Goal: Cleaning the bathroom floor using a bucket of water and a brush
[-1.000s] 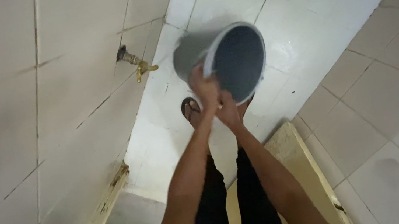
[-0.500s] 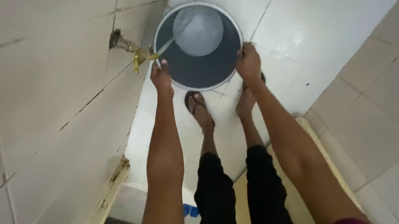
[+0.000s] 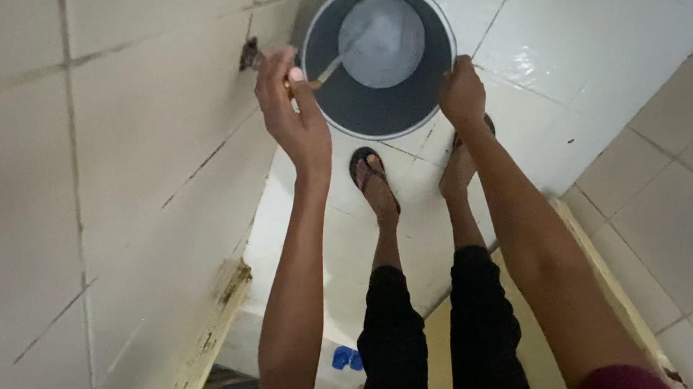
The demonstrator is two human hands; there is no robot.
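Head view, looking straight down: nearest me are black trousers [image 3: 448,338] and two sandalled feet [image 3: 375,182] on the white tiled floor [image 3: 617,4], with a worn wooden door frame [image 3: 196,363] at the lower left. Beyond the feet my two arms reach forward. My right hand [image 3: 462,96] curls over the near rim of the grey bucket [image 3: 379,56], fingers pressed together on the edge. My left hand [image 3: 291,109] is off the bucket now; half a second ago it gripped the opposite rim, and since then it has risen to the brass tap [image 3: 301,87] on the tiled wall [image 3: 77,175], fingers closed round the handle. The bucket stands upright on the floor, against the wall and directly under the spout, where a second ago it was tipped in both hands. A thin stream of water [image 3: 333,66] runs from the tap into it, and the pale bottom shows a shallow pool. I judge that placing is finished and filling has just begun, with one hand steadying the bucket.
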